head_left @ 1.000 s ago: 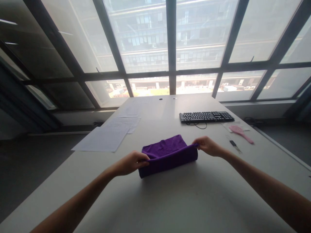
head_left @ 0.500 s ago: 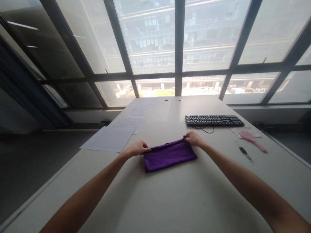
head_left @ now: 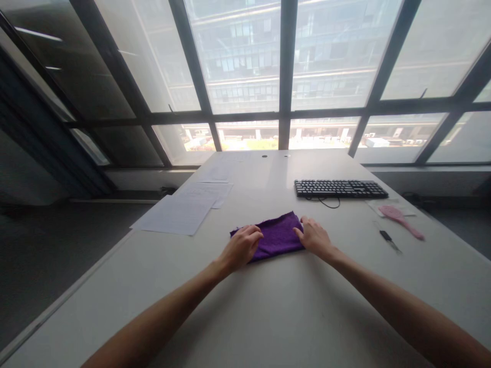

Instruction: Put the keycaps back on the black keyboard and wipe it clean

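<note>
A folded purple cloth (head_left: 276,233) lies flat on the white table (head_left: 268,317), a little beyond its middle. My left hand (head_left: 242,247) rests palm down on the cloth's left end, fingers stretched out over the fabric. My right hand (head_left: 314,236) lies flat on the cloth's right end, fingers spread, partly on the table. Neither hand grips anything.
Sheets of paper (head_left: 180,212) lie at the left of the table, one reaching over its edge. A black keyboard (head_left: 339,188) with a cable sits at the back right. A pink hairbrush (head_left: 399,219) and a small dark tool (head_left: 388,239) lie at the right. Large windows stand behind.
Both hands carried the near edge of the cloth away from me and laid it over, folding it. They let go of the corners and now lie flat on the folded cloth.
</note>
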Demonstrator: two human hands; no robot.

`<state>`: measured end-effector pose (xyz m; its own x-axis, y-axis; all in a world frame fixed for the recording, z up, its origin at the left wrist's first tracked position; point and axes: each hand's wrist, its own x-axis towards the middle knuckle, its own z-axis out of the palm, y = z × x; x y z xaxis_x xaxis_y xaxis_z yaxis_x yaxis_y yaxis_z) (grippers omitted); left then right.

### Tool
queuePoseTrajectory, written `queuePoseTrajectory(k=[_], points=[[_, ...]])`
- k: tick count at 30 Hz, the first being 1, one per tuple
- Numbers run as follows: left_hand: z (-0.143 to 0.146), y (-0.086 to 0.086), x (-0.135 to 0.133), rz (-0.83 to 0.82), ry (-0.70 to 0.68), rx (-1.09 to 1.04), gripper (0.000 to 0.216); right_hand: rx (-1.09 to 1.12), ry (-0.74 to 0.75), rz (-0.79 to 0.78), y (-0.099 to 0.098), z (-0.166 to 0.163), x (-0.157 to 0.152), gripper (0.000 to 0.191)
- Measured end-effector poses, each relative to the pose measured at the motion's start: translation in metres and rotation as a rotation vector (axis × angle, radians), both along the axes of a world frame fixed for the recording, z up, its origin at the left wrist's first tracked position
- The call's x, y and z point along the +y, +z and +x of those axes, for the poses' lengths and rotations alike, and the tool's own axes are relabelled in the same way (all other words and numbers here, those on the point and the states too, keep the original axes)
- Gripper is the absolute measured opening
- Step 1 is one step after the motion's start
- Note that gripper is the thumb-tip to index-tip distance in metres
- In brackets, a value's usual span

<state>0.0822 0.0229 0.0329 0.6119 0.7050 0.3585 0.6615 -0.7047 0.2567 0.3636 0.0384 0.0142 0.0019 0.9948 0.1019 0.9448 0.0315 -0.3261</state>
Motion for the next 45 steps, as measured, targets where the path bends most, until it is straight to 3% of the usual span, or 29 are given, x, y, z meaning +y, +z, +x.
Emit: queuePoseTrajectory(k=[2,4,10,13,15,17,20,23,28,30,34,38,41,45], points=[[0.015,-0.004,0.004,-0.075,-0.173,0.046,0.031,-0.047,-0.017,-0.076,0.003,-0.001,-0.014,0.038],[0.027,-0.011,0.010,-0.143,-0.232,0.127,0.045,-0.046,-0.013,-0.138,0.006,0.001,-0.020,0.042],[0.062,-0.036,-0.011,-0.273,-0.038,0.266,0.074,0.177,-0.043,-0.245,0.006,0.027,-0.005,0.042],[0.079,-0.031,-0.015,-0.329,-0.042,0.249,0.076,0.286,-0.063,-0.286,0.006,0.045,0.016,0.028],[0.091,-0.017,0.004,-0.323,-0.088,0.173,0.063,0.328,-0.055,-0.301,0.008,0.054,0.031,0.021],[0.106,0.000,0.040,-0.253,-0.089,0.071,0.054,0.372,-0.044,-0.306,0.009,0.060,0.045,0.019],[0.130,0.018,0.104,-0.255,-0.143,0.103,0.066,0.429,-0.025,-0.299,0.011,0.064,0.062,0.020],[0.150,0.022,0.154,-0.382,-0.258,0.202,0.068,0.476,0.004,-0.285,0.013,0.068,0.073,0.022],[0.148,0.017,0.190,-0.450,-0.302,0.270,0.019,0.525,0.065,-0.229,0.017,0.075,0.083,0.023],[0.140,0.023,0.194,-0.424,-0.294,0.226,0.012,0.532,0.097,-0.172,0.022,0.077,0.087,0.024],[0.118,0.049,0.179,-0.315,-0.271,0.074,0.013,0.530,0.183,0.001,0.042,0.075,0.078,0.026],[0.088,0.067,0.124,-0.193,-0.290,-0.004,0.008,0.462,0.343,0.174,0.057,0.064,0.028,0.020],[0.061,0.057,0.068,-0.103,-0.315,0.035,0.008,0.433,0.493,0.197,0.052,0.050,-0.029,0.021],[0.028,0.035,0.012,-0.152,-0.410,0.160,0.009,0.339,0.612,-0.032,0.035,0.031,-0.078,0.015]])
